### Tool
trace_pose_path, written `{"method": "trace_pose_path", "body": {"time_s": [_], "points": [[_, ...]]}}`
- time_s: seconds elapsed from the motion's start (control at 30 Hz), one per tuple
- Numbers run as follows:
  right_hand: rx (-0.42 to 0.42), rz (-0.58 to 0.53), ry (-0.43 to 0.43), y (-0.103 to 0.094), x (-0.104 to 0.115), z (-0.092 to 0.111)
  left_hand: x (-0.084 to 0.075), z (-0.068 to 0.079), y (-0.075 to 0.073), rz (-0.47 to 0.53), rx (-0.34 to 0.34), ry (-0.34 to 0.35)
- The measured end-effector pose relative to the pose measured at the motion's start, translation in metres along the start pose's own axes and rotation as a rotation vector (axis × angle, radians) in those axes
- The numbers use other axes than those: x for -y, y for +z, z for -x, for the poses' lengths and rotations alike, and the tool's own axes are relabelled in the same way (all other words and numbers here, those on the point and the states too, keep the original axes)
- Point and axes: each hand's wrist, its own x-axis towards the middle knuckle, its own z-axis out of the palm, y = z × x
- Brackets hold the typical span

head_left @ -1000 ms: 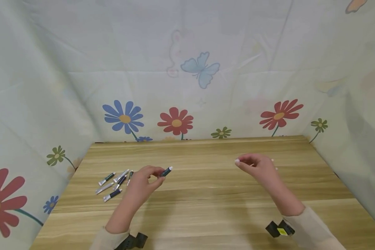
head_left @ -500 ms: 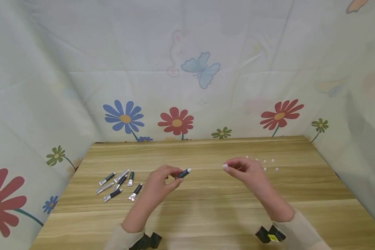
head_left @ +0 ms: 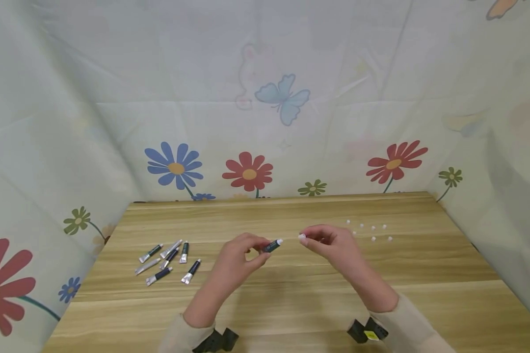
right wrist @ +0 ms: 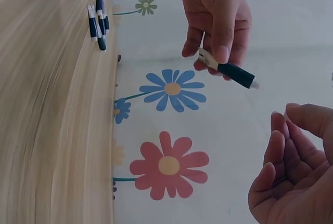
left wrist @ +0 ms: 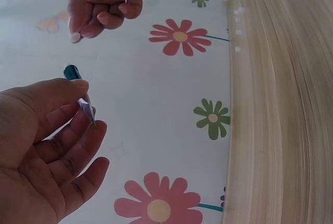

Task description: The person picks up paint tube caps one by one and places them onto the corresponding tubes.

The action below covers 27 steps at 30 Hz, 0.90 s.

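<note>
In the head view my left hand [head_left: 236, 259] pinches a dark green paint tube [head_left: 271, 246] between thumb and fingers, above the table. Its white tip points right, and its silver crimped end shows in the right wrist view, where the tube [right wrist: 237, 74] slants down toward my other hand. My right hand [head_left: 335, 246] pinches a small white cap [head_left: 302, 237] at its thumb and fingertip. A short gap separates cap and tube tip. In the left wrist view the cap [left wrist: 75, 37] sits above the tube's dark end [left wrist: 71, 71].
Several paint tubes with silver ends, among them a dark one [head_left: 191, 271] and a green one [head_left: 184, 252], lie on the left of the wooden table [head_left: 265, 309]. Several small white caps, such as this cap [head_left: 373, 239], are scattered at the right. A flowered cloth [head_left: 282, 142] hangs behind.
My left hand has moved right with the paint tube, uncovering tubes on the table. My right hand has moved left with the cap, so the two are now much closer.
</note>
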Motion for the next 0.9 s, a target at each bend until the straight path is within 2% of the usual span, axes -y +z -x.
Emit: {"method": "trace_pose_path", "body": {"time_s": [0.2, 0.4, 0.67, 0.9], "points": [[0.027, -0.029, -0.017, 0.005, 0.0, 0.0, -0.004, -0.002, 0.004, 0.012, 0.022, 0.013], [0.037, -0.052, -0.049, 0.01, 0.001, -0.001, -0.004, -0.004, 0.007, 0.02, 0.012, 0.051], [0.067, -0.048, -0.064, 0.014, 0.001, -0.002, -0.007, -0.005, 0.008, 0.004, 0.018, 0.083], [0.059, -0.053, -0.053, 0.018, -0.002, -0.002, -0.006, -0.004, 0.011, -0.032, 0.007, 0.126]]}}
